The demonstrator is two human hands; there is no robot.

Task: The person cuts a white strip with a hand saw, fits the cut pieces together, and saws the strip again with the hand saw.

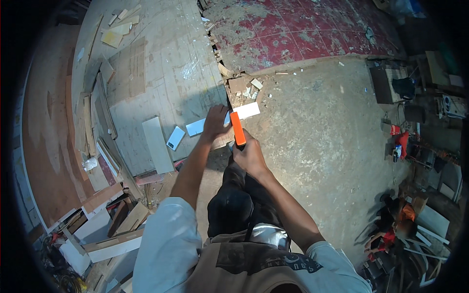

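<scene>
A narrow white strip (pixel 247 111) lies across the near right edge of the wooden work table (pixel 195 97), its right end sticking out past the edge. My left hand (pixel 216 122) is closed on the strip's middle and presses it to the table. In my right hand (pixel 251 155) is an orange hand tool (pixel 238 128), gripped at its dark near end. Its long orange body points away from me and reaches over the strip, just right of my left hand. Whether a blade touches the strip is hidden from above.
A pale phone (pixel 175 138) and a light board (pixel 158 145) lie left of the strip. Wood offcuts (pixel 254 85) are scattered beyond the table edge. Scrap boards (pixel 115 244) pile up at lower left. Concrete floor (pixel 317 127) spreads to the right; a person (pixel 403 227) is at lower right.
</scene>
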